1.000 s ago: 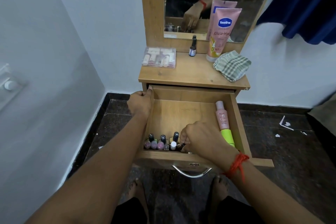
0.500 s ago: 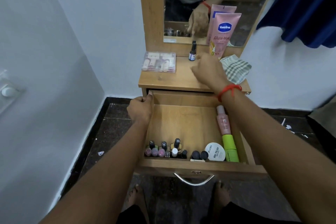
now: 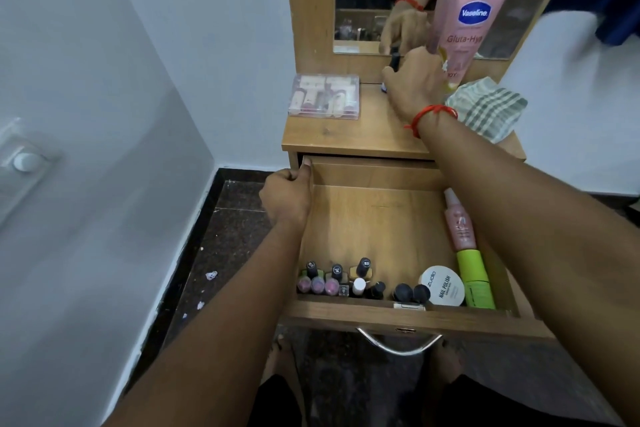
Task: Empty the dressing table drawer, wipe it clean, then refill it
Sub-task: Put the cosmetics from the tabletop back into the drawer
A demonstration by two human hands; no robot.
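Standing pulled well out is the drawer (image 3: 374,218), under the right forearm and partly full. A row of nail polish bottles (image 3: 336,282) is sitting along its front wall, below the left hand. A white round tub (image 3: 443,284), a green tube (image 3: 476,279) and a pink spray bottle (image 3: 459,222) are lying toward its right wall. Emptying looks underway, wiping not begun.

Risks:
- The right hand (image 3: 414,83) is working tight between a small dark bottle (image 3: 394,59) at its fingertips and the tall Vaseline tube (image 3: 471,24) just to its right; a careless pull-back is likely toppling either.
- Leaning on the extended drawer could be straining or dropping it.

The left hand (image 3: 285,199) is gripping the drawer's left wall near the back corner, fingers curled over the edge, arm straight. The right arm is reaching up and forward across the drawer to the counter (image 3: 363,135), knuckles toward the camera, fingers curled. The palm is hiding whether it is holding anything, so cannot tell.

A checked cloth (image 3: 488,109) is lying right of that wrist, and a clear case (image 3: 325,95) well to its left.
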